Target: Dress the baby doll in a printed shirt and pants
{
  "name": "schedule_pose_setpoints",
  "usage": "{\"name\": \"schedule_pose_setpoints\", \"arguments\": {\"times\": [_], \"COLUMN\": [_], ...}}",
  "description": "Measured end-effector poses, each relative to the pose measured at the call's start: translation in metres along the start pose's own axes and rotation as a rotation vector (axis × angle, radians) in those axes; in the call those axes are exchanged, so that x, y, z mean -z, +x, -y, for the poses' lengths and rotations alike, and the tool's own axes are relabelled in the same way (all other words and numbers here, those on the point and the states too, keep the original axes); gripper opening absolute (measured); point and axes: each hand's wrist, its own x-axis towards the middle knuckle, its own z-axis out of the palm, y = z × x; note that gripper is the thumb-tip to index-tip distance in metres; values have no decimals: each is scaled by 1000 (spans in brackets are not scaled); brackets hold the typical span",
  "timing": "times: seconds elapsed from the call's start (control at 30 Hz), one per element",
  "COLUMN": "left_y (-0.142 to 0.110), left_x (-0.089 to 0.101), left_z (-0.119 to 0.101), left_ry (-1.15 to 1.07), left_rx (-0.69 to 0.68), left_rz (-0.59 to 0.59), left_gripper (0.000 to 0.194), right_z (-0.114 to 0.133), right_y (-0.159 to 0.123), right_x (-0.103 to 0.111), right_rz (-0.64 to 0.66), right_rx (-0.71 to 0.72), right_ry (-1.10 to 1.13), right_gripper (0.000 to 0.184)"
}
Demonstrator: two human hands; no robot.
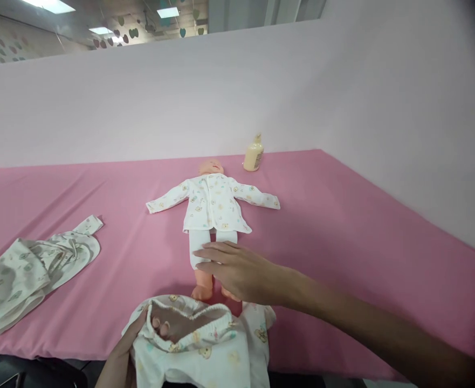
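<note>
A baby doll (203, 284) lies on its back, head toward the wall, in a white printed long-sleeved top (210, 203) with white leggings or pants to below the knee. Its feet point at me. In front of them, my left hand (134, 337) grips white printed baby pants (205, 350) by the elastic waistband, fingers inside the opening and thumb outside. Over the doll's lower legs hovers my right hand (237, 269), fingers stretched and slightly spread, holding nothing; whether it touches the legs I cannot tell. It hides part of the doll's left leg.
Crumpled white printed baby clothes (39, 269) lie at the left on the pink sheet (140, 269). A pale yellow pump bottle (254, 154) stands beyond the doll's head. White walls (160, 102) rise behind and at the right. A black object (31, 372) is at the lower left.
</note>
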Motion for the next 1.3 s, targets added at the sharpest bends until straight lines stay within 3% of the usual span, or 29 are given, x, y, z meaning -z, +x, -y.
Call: {"name": "schedule_pose_setpoints", "arguments": {"times": [0.13, 0.2, 0.27, 0.47, 0.67, 0.8, 0.93, 1.07, 1.3], "left_y": [0, -1, -2, -3, 1, 1, -2, 1, 10], "left_x": [3, 3, 3, 0, -1, -2, -17, -34, -46], "left_z": [-1, 2, 5, 9, 12, 14, 15, 18, 25], "left_ry": [-6, -12, -9, -32, -30, -32, -77, -70, -83], "left_rx": [-71, -96, -133, -140, -152, -118, -69, -106, -119], "left_rz": [-39, -23, -34, 2, -64, 55, 165, 147, 142], "left_gripper": [14, 6, 12, 40, 47, 42, 41, 40, 43], "right_z": [-7, -6, -7, -21, -25, -18, -12, -12, -10], "right_y": [24, 35, 43, 49, 41, 44, 50, 51, 47], "right_x": [-12, -17, -23, -38, -26, -8, 0, -2, 0], "right_rz": [117, 155, 174, 150, 74, 60, 80, 97, 75], "right_rx": [121, 133, 159, 253, 276, 245, 227, 230, 225], "right_ry": [-343, -413, -437, -400, -328, -337, -378, -374, -421], "right_gripper": [43, 47, 48, 17, 23, 23, 25, 23, 24]}}
